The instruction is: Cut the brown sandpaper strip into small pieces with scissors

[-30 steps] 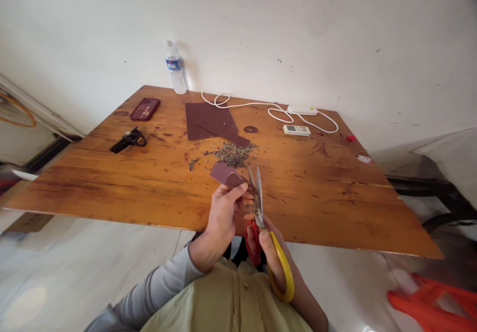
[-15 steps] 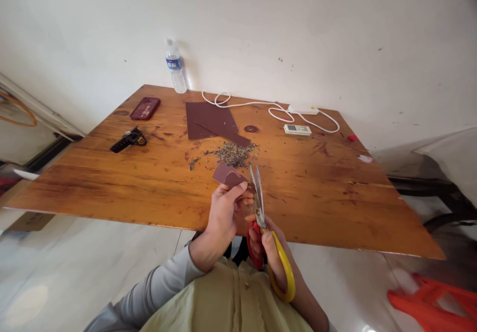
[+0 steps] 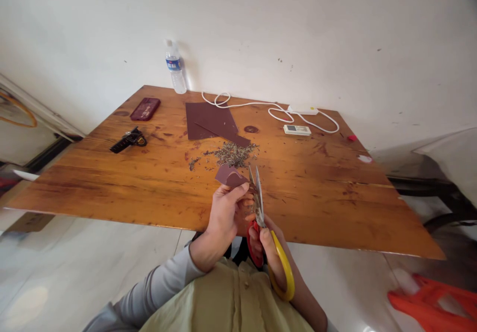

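My left hand (image 3: pixel 222 215) pinches a small piece of brown paper (image 3: pixel 228 176) above the near edge of the wooden table (image 3: pixel 112 183). My right hand (image 3: pixel 274 255) grips scissors (image 3: pixel 261 222) with one red and one yellow handle. Their blades point away from me, slightly apart, right beside the paper. Just beyond lies a pile of tiny brown clippings (image 3: pixel 233 153). A larger brown sheet (image 3: pixel 210 120) lies flat farther back.
A water bottle (image 3: pixel 175 68) stands at the back edge by the wall. A dark red case (image 3: pixel 145 108) and a black tool (image 3: pixel 128 139) lie at the left. A white cable with power strip (image 3: pixel 276 108) and a small remote (image 3: pixel 296 129) lie at the back right. An orange stool (image 3: pixel 432 304) is on the floor.
The brown paper piece has become shorter and sits closer to my fingers. The scissors have shifted only slightly; both hands stay in place.
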